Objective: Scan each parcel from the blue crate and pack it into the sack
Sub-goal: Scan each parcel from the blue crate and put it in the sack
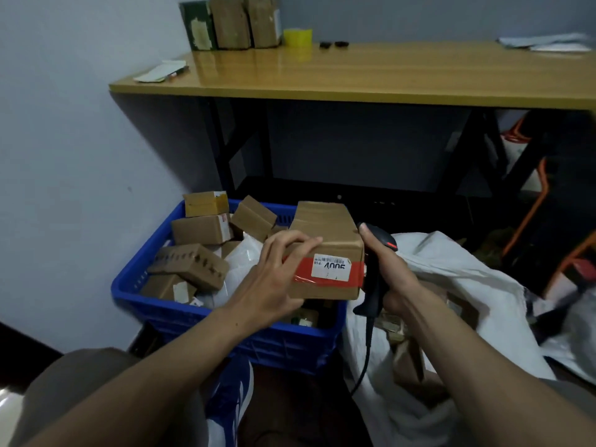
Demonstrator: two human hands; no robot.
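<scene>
The left hand [274, 280] grips a brown cardboard parcel [325, 230] just above the right end of the blue crate [167, 312], with its fingers curled over the parcel's top edge. The parcel's white barcode label [329, 269] sits on a red tape band and faces the camera. Just right of the crate, the right hand [393, 272] is wrapped round the handle of a black barcode scanner [374, 280], close beside the parcel. Small cardboard boxes [200, 230] fill the crate. The white sack [467, 272] lies open to the crate's right, and the desk [354, 75] stands behind the crate.

Brown parcel [327, 240], red tape band, white label; blue crate [180, 312]; white sack [451, 272]; black scanner [375, 285], red-tipped; yellow-wood tabletop [354, 75].
</scene>
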